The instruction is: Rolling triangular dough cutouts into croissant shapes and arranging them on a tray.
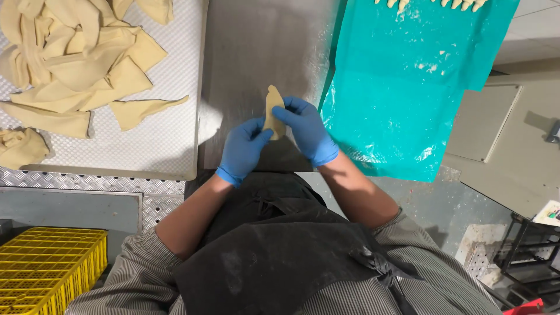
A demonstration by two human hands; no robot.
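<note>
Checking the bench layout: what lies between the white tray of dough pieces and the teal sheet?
In the head view, bare steel table lies between the tray and sheet, with a patch of flour by the tray.

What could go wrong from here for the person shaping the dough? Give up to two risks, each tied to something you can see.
1. The dough piece is thin and pinched only between the left hand and right hand; it might tear or stretch.
2. It is held over the bare metal table, not the teal sheet; if dropped, it may stick or pick up flour.
</note>
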